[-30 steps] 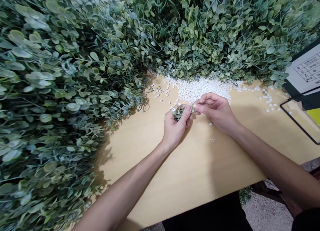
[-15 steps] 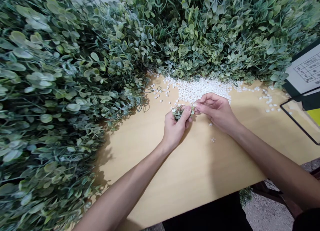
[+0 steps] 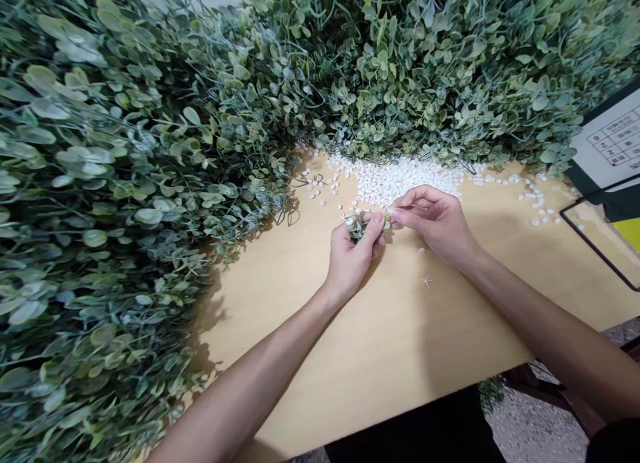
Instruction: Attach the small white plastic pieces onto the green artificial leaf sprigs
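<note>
My left hand [image 3: 354, 251] is closed around a small leafy green sprig [image 3: 356, 228], its thumb lying across the leaves. White bits show among the sprig's leaves. Close against its right end, my right hand [image 3: 435, 217] pinches with thumb and forefinger; what sits between those fingertips is too small to make out. Just beyond both hands spreads a heap of small white round pieces [image 3: 395, 179]. A tiny white star-shaped piece [image 3: 426, 281] and a single white round piece [image 3: 421, 250] lie on the table below my right hand.
Thick piles of artificial greenery [image 3: 100, 203] bank the left side and back of the wooden table [image 3: 320, 383]. At the right stand a dark-edged board with a printed sheet [image 3: 613, 139], a black wire frame [image 3: 597, 253] and a yellow item [image 3: 629, 233]. The table's front edge runs near my lap.
Both hands stay in nearly the same place, with only slight shifts of the fingers at the sprig. The pieces on the table lie as before.
</note>
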The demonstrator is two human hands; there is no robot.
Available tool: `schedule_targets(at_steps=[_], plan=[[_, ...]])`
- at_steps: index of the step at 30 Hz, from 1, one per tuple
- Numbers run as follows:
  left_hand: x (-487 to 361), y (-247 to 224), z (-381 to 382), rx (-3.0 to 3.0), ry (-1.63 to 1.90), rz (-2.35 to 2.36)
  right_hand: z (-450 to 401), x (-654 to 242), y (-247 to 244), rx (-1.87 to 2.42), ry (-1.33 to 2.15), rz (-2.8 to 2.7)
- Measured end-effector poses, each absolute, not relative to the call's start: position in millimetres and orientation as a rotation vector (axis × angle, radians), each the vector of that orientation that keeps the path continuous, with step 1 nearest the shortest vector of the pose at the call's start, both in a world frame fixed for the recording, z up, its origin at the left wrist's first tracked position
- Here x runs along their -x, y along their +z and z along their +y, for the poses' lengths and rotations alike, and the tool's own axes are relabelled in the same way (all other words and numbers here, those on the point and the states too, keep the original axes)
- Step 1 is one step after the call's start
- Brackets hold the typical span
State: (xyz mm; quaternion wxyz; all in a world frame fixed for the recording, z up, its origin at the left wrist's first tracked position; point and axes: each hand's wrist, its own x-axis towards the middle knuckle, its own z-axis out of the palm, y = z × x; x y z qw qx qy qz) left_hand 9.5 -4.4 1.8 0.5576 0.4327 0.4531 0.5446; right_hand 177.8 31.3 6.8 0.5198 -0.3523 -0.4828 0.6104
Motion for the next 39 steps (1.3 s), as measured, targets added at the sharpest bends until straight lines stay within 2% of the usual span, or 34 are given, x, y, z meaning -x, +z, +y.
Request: schedule_targets(at_steps=[15,39], plan=[[-9.9,1.1,-6.4,-1.021,1.308,1.063,30.7,-181.1,13.6,0.813,1.372,-1.312],[-8.5,3.4,-6.4,-1.048,1.248,0.984,32.1,-185.2,17.5,0.752,1.434,-1.349]])
